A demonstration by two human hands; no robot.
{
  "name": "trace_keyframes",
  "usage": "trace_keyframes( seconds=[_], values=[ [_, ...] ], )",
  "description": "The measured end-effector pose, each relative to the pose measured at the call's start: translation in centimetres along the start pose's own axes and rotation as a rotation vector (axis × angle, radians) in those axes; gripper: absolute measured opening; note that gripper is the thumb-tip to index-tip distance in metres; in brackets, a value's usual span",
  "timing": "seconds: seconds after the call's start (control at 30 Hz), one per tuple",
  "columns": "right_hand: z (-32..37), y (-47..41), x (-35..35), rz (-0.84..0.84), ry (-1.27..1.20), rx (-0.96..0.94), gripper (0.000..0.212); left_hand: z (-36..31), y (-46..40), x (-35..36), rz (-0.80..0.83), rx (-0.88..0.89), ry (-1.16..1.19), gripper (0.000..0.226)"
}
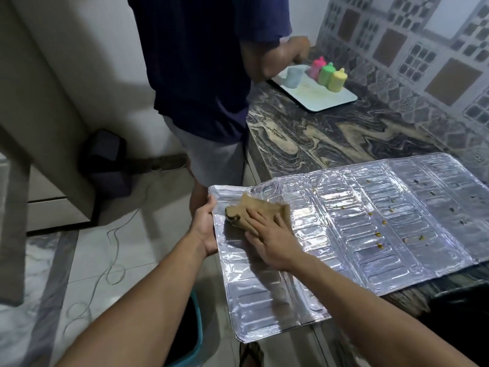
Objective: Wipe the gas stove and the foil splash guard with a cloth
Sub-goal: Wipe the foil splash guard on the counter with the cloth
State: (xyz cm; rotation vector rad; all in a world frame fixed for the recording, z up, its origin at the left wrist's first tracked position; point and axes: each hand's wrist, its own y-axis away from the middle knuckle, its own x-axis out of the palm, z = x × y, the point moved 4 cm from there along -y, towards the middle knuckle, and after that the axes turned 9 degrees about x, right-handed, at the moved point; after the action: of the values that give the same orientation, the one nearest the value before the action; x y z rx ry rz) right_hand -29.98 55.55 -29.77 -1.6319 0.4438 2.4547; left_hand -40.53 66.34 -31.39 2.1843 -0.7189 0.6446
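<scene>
Now you are pressing a tan cloth [254,211] flat-fingered with your right hand [270,242] onto the foil splash guard [370,229], lying at lower centre with its left panel hanging past the marbled counter [317,139] edge. Your left hand [205,229] is gripping that overhanging rim, fingers curled under. Yellowish spots are dotting the right panels. Another person [201,75] is standing at upper centre beside a tray [333,100] of coloured bottles [326,74].
</scene>
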Motion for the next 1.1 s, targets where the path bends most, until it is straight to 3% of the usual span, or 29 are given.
trace_keyframes(
  seconds=[0.2, 0.3, 0.4, 0.5, 0.67, 0.77, 0.87, 0.93, 1.03, 1.1],
  values=[
    [-4.0, 1.8, -1.2, -0.062, 0.215, 0.058, 0.077, 0.4, 0.4, 0.0, -0.048, -0.015, 0.033, 0.074],
    [-6.1, -0.1, -2.0, -0.138, 0.264, 0.243, 0.075, 0.3, 0.4, -0.1, -0.045, -0.024, 0.039, 0.075],
    [-6.1, -2.7, -2.4, -0.195, 0.244, 0.347, 0.059, 0.1, 0.6, -0.2, -0.046, -0.028, 0.054, 0.074],
    [-4.1, -4.9, -2.0, -0.158, 0.159, 0.308, 0.055, 0.0, 0.6, 0.0, -0.047, -0.017, 0.04, 0.072],
    [1.0, -6.4, -0.5, 0.008, -0.034, 0.075, 0.052, -0.4, 0.4, 0.3, -0.076, 0.032, 0.036, 0.068],
    [2.2, -5.4, -0.2, -0.002, -0.246, -0.024, 0.059, -0.4, 0.2, 0.6, -0.059, 0.039, 0.008, 0.072],
    [2.3, -2.5, -0.3, -0.013, -0.351, -0.158, 0.053, -0.5, 0.3, 0.4, -0.075, 0.02, 0.002, 0.072],
    [1.4, -0.6, -1.1, -0.029, -0.384, -0.13, 0.046, -0.4, 0.6, 0.5, -0.068, -0.006, -0.012, 0.078],
    [-0.9, 1.6, -2.6, -0.023, -0.511, 0.088, 0.026, 0.0, 0.8, 0.5, -0.103, -0.005, 0.031, 0.082],
    [-2.3, 2.3, -4.3, -0.017, -0.649, 0.239, 0.029, -0.1, 0.8, 0.6, -0.135, 0.01, 0.037, 0.082]
  ],
)
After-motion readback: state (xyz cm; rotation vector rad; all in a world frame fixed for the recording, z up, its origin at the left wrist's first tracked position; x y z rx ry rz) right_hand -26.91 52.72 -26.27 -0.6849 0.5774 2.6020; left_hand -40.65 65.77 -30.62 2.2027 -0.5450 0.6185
